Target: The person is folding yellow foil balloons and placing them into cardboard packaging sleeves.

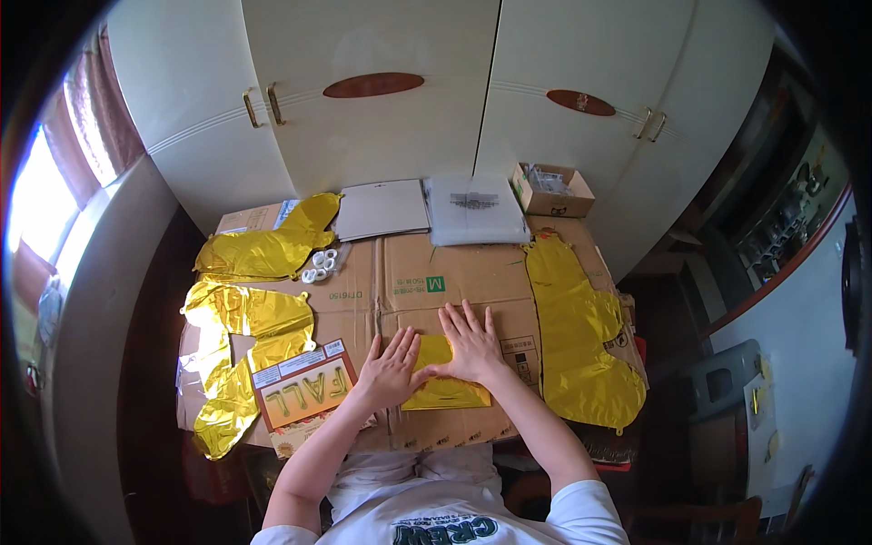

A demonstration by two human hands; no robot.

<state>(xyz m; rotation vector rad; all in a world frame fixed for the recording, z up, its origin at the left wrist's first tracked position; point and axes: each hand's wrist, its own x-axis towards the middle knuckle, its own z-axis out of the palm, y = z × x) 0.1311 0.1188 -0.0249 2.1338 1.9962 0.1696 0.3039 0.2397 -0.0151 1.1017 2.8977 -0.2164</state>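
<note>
Both palms are down flat: the left hand [389,367] and right hand [471,343] press, fingers spread, on a folded gold foil balloon [443,389] lying at the near middle of the cardboard box [427,272]. More gold foil balloons [238,338] sit left, another gold balloon [581,341] right, a printed card [304,389] just left.

A single view looks down from the person's head, a wide fisheye whose straight lines bow toward a dark round rim. It faces forward and steeply downward onto the flattened brown cardboard work surface [454,272], close enough that the wearer's forearms and white shirt enter from the lower edge. Further ahead stand the tall cream wardrobe doors [381,109] (curved by the lens). No second view is there to overlap with it.
</note>
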